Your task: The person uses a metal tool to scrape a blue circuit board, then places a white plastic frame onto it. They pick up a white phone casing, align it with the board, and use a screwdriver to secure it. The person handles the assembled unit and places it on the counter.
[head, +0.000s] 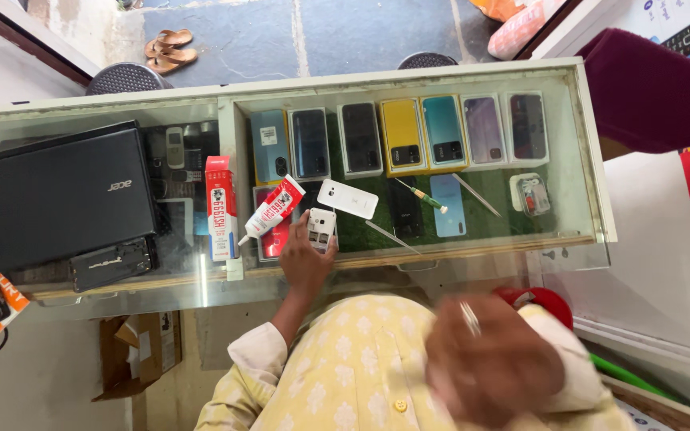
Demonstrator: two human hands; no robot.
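- The person's left hand point(307, 259) lies on the glass top of the bench point(409, 249), fingers bent around the near edge of a small white phone body point(322, 228), which it steadies flat against the glass.
- The small phone lies open side up, its inner compartment exposed; its white back cover point(347, 198) rests apart, just beyond it and tilted. So the opening-up looks done, and the closing is still to come.
- A red-and-white glue tube point(271, 210) lies slantwise just left of the phone, nozzle toward the front edge, beside its upright red-and-white carton point(219, 207). Whether any glue has been applied cannot be told.
- The right hand point(493, 359) is near the body, well away from the phone and heavily blurred. Something thin and pale shows at the fingers, but whether the hand is gripping it or is merely curled cannot be told.
- A green-handled screwdriver point(422, 195), a thin metal pick point(476, 195) and another slim metal tool point(391, 237) lie loose on the glass to the right, none in hand.
- A closed black laptop point(61, 195) sits at the left end; phones are displayed in a row point(401, 137) under the glass.
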